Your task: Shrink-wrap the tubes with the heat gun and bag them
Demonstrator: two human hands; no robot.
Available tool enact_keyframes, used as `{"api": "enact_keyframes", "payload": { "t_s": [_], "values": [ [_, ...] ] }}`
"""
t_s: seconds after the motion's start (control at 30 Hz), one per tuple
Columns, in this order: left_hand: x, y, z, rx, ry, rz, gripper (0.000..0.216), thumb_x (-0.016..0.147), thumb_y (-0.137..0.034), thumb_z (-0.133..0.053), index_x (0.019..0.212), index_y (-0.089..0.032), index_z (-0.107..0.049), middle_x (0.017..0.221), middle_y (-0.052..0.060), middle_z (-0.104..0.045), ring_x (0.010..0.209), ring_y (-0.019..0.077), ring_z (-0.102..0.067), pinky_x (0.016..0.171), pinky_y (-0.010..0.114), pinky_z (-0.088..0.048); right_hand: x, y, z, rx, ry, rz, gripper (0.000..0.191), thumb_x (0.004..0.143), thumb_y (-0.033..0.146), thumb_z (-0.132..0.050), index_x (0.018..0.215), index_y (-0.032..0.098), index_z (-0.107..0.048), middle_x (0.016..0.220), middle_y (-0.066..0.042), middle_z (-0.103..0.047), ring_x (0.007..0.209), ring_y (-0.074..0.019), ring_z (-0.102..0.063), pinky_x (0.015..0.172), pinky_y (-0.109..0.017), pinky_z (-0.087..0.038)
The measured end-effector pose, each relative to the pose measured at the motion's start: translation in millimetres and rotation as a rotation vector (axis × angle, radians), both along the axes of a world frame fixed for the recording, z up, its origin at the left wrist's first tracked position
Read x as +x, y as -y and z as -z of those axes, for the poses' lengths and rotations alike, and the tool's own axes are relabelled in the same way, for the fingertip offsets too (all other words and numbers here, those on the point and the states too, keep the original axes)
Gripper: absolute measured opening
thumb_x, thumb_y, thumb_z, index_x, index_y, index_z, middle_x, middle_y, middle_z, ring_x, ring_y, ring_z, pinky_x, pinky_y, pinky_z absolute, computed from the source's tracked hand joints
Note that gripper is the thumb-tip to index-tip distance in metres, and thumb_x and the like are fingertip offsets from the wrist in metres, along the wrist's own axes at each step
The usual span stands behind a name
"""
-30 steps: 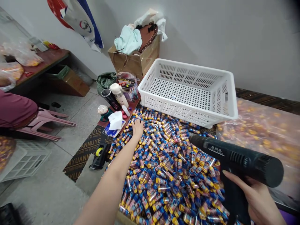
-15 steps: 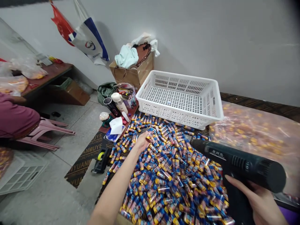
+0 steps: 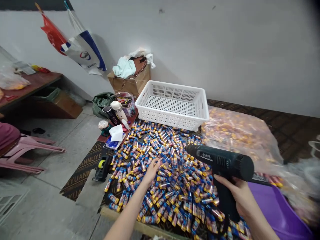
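My right hand (image 3: 238,195) grips the handle of a black heat gun (image 3: 220,161), whose nozzle points left over a heap of several small blue and yellow wrapped tubes (image 3: 162,173) spread on the board. My left hand (image 3: 152,170) reaches into the middle of the heap, fingers curled down onto the tubes; whether it holds one is hidden. An empty white plastic basket (image 3: 172,105) stands behind the heap.
A clear bag of orange items (image 3: 237,133) lies right of the heap, a purple tub (image 3: 277,206) at lower right. Bottles, a cup and tissue (image 3: 116,133) crowd the left edge, with a tape dispenser (image 3: 102,166). A pink chair (image 3: 27,150) stands at left.
My left hand has drawn back from the far edge of the heap toward its middle. The view has pulled back and shifted, and the heat gun sits higher in it.
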State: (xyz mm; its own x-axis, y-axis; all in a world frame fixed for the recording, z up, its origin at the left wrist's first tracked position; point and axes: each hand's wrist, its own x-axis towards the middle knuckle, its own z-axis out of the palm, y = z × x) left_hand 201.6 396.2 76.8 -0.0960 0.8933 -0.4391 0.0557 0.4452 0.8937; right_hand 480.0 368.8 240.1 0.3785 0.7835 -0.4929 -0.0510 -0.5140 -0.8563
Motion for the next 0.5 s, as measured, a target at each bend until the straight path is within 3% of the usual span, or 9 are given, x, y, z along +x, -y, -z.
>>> {"api": "enact_keyframes", "payload": {
  "t_s": [0.07, 0.13, 0.27, 0.4, 0.5],
  "values": [
    [-2.6, 13.2, 6.3, 0.099, -0.244, 0.106, 0.047, 0.074, -0.049, -0.053, 0.108, -0.017, -0.057, 0.105, 0.01, -0.061, 0.099, 0.0217, -0.056, 0.087, 0.035, -0.043, -0.3, 15.5, -4.0, 0.015, 0.011, -0.039, 0.043, 0.047, 0.034, -0.082, 0.082, 0.015, -0.066, 0.072, -0.005, -0.07, 0.06, -0.0212, -0.062, 0.056, -0.03, -0.051],
    [-9.5, 26.2, 12.3, 0.179, -0.409, 0.134, 0.045, 0.073, -0.045, -0.051, 0.106, -0.015, -0.059, 0.115, 0.014, -0.058, 0.112, 0.0259, -0.05, 0.097, 0.04, -0.037, 2.4, 35.5, -8.6, 0.021, 0.011, -0.039, 0.043, 0.05, 0.035, -0.082, 0.084, 0.015, -0.066, 0.076, -0.005, -0.071, 0.065, -0.0214, -0.063, 0.059, -0.03, -0.051],
    [-25.8, 62.8, 27.0, 0.171, -0.449, 0.146, 0.044, 0.073, -0.048, -0.043, 0.094, -0.015, -0.063, 0.099, 0.014, -0.066, 0.096, 0.0275, -0.06, 0.088, 0.042, -0.045, 31.8, 91.3, -32.6, -0.052, 0.008, 0.14, 0.039, 0.055, 0.038, -0.078, 0.084, 0.016, -0.065, 0.07, -0.004, -0.07, 0.059, -0.0206, -0.062, 0.054, -0.03, -0.05],
    [-40.6, 97.1, 40.5, 0.172, -0.557, 0.225, 0.048, 0.067, -0.053, -0.043, 0.089, -0.017, -0.065, 0.1, 0.013, -0.067, 0.095, 0.03, -0.061, 0.084, 0.04, -0.048, 91.0, 170.2, -94.2, -0.107, -0.028, 0.395, 0.039, 0.065, 0.046, -0.068, 0.09, 0.016, -0.067, 0.073, -0.011, -0.07, 0.056, -0.0217, -0.062, 0.05, -0.031, -0.049],
    [-46.7, 103.8, 43.3, 0.105, -0.564, 0.386, 0.047, 0.065, -0.054, -0.043, 0.087, -0.019, -0.066, 0.099, 0.011, -0.069, 0.094, 0.0304, -0.063, 0.08, 0.038, -0.05, 142.0, 238.8, -153.1, -0.087, 0.275, 0.647, 0.039, 0.073, 0.051, -0.054, 0.094, 0.02, -0.067, 0.085, -0.016, -0.07, 0.062, -0.0271, -0.065, 0.051, -0.039, -0.05]
  ]
}}
